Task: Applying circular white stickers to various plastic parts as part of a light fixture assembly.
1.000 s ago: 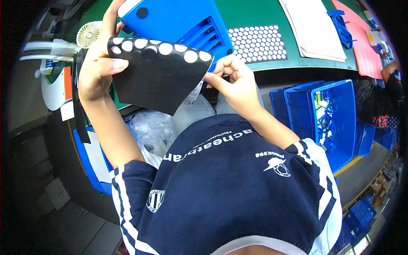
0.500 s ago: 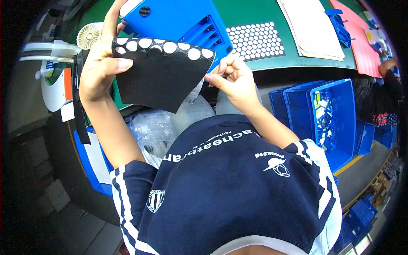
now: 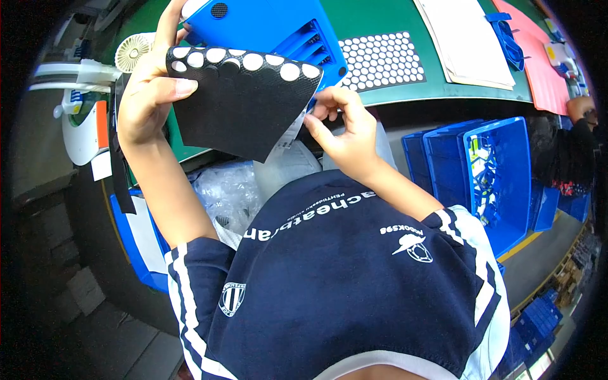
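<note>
My left hand (image 3: 149,95) grips a flexible black sheet (image 3: 234,114), its thumb pressed on the dark face and its fingers behind. White round spots line the sheet's bent upper edge. Behind the sheet is a blue plastic housing (image 3: 253,28) with slots and dark round feet, partly hidden. My right hand (image 3: 348,133) is at the housing's near right corner, index finger curled against the edge and thumb beside the sheet's side. Some of its fingertips are hidden. Below this corner a pale printed strip (image 3: 291,134) shows.
On the green table (image 3: 380,12) lie a sheet of white dots (image 3: 380,60), papers (image 3: 465,44) and a pink sheet (image 3: 538,63). A small fan (image 3: 133,53) stands left. Blue bins (image 3: 510,171) with small parts stand right. Another person's hand (image 3: 579,107) shows far right.
The blue housing and black sheet have shifted and tilted slightly. My right thumb and index finger have spread a little farther apart at the corner.
</note>
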